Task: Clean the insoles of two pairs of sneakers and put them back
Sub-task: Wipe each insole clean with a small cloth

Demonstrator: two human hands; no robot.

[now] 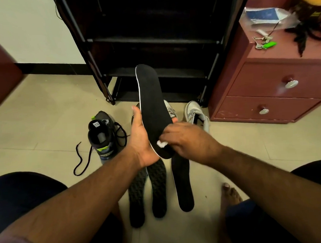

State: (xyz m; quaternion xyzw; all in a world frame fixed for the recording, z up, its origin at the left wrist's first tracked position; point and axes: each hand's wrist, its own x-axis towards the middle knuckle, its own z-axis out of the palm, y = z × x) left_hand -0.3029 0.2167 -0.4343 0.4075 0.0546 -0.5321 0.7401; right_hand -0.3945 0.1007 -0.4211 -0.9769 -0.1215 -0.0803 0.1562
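1. Centrally, the left hand (pixel 141 140) cups a black insole (pixel 152 110) by its white-trimmed edge, fingers curled around it.
2. The right hand (pixel 186 136) pinches a white wipe (pixel 161 143) against the insole's heel.
3. Three insoles (pixel 182 184) lie on the floor (pixel 45 108) below, between sneakers (pixel 101 135) and knees.

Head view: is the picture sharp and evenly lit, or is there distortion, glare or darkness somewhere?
Head view: wide-angle bending curves the rack and the cabinet at the edges; the rack's shelves are too dark to read; the knob shows glare; the insole in the left hand is sharp; the right hand and its white wipe are slightly soft.
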